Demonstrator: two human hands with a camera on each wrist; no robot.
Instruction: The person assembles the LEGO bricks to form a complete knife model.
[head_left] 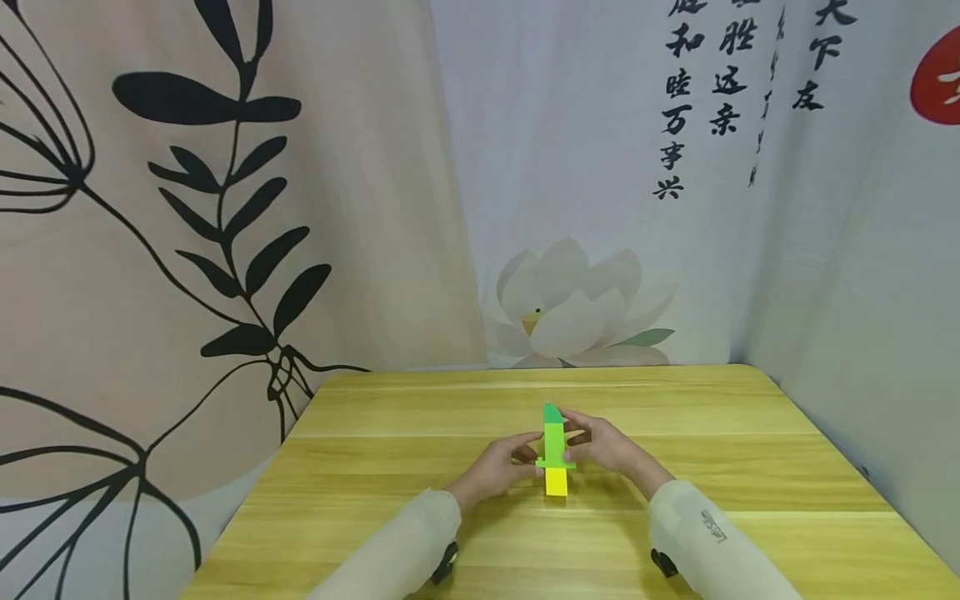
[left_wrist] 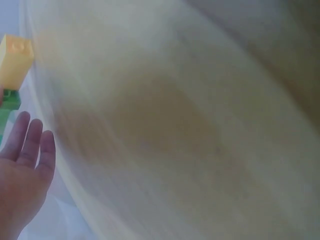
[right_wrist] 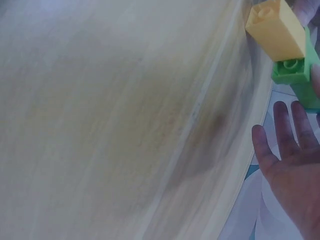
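A sword-shaped stack of toy building bricks (head_left: pixel 553 442) is held up between both hands over the middle of the table. It has a darker green sloped brick (head_left: pixel 552 413) on top, a lime shaft with a thin crosspiece, and a yellow brick (right_wrist: pixel 280 32) at the bottom. My left hand (head_left: pixel 497 469) pinches it from the left near the crosspiece. From the right, my right hand (head_left: pixel 607 446) grips it, thumb low on the lime part and index finger up by the green top. The other fingers of both hands stretch out loosely in the wrist views.
The wooden table (head_left: pixel 360 517) spreads beneath the hands, its far edge meeting a printed curtain (head_left: pixel 390 208) with plants, a lotus and lettering. Another pale curtain (head_left: pixel 862 292) hangs along the right side. Black straps show at both sleeves.
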